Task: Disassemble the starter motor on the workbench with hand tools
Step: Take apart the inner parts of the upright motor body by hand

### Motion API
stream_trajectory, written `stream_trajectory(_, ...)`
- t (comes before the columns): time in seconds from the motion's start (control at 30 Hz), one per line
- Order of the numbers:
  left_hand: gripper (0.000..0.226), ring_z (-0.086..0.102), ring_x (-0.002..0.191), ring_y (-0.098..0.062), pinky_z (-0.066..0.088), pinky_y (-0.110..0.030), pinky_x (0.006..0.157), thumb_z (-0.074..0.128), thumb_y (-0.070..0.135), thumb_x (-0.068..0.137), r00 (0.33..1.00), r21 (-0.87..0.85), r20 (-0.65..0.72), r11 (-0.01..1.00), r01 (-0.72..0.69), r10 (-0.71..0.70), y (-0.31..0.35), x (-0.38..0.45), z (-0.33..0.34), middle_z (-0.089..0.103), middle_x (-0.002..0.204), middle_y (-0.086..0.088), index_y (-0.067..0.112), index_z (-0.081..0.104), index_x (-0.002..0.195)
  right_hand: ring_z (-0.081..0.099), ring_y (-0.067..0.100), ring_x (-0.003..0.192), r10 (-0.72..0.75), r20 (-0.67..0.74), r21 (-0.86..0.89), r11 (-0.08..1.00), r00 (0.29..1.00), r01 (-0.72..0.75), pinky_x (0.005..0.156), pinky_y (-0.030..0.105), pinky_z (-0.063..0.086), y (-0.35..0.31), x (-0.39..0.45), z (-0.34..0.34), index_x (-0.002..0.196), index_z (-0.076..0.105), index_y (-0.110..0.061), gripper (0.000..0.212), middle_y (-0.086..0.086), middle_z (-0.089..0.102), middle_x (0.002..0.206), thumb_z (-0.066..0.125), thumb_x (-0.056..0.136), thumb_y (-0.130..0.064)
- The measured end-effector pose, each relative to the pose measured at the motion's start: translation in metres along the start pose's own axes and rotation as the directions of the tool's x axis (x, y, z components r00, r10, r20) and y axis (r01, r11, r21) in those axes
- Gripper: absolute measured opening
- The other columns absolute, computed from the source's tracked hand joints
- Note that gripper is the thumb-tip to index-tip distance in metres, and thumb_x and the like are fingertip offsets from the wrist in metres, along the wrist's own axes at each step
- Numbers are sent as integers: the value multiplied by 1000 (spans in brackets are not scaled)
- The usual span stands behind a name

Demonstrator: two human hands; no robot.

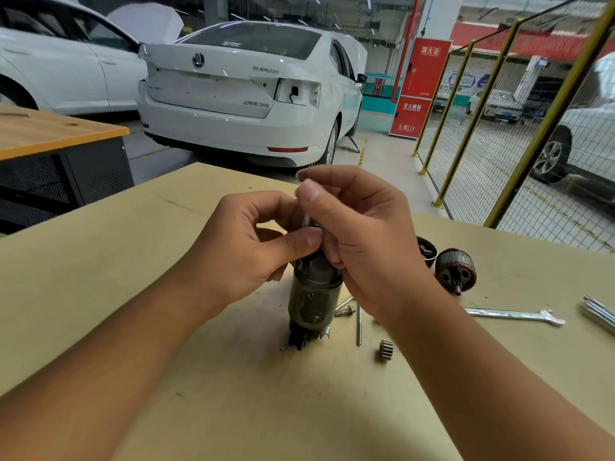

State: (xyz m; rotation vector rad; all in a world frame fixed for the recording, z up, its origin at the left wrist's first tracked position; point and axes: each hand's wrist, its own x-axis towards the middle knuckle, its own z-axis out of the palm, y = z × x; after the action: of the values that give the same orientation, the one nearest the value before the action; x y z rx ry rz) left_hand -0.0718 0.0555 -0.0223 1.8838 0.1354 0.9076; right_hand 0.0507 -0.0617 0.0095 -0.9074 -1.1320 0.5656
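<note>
The starter motor body, a grimy grey cylinder, stands upright on the tan workbench. My left hand curls round its top end from the left, thumb pressed against a slim metal shaft that rises out of it. My right hand pinches the upper part of that shaft between thumb and forefinger. The top of the motor is hidden behind both hands.
To the right lie the armature, a dark round cap, an open-end wrench, more tools, long bolts and a small pinion gear. A white car and a yellow mesh fence stand beyond the bench.
</note>
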Motion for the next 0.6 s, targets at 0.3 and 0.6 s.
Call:
stream_trajectory(0.3,14,50,52,-20,43,-32,47,69,20,91,998,-9,61,1000,6,-6,1,0,-5,66,80,-12,19,78,101,44,7,41,19,-44,-110,994,999,-24,49,25,42,3,4,-1,113,71,-9,19,2,64,68,56,102,-6)
stream_trajectory(0.6,21,53,53,-19,48,-33,49,68,21,93,997,-39,77,999,24,-21,2,-1,-5,68,84,-7,20,78,111,45,5,39,46,-37,-95,994,998,-49,48,26,42,-1,5,1,98,69,-6,16,6,68,74,55,102,-14)
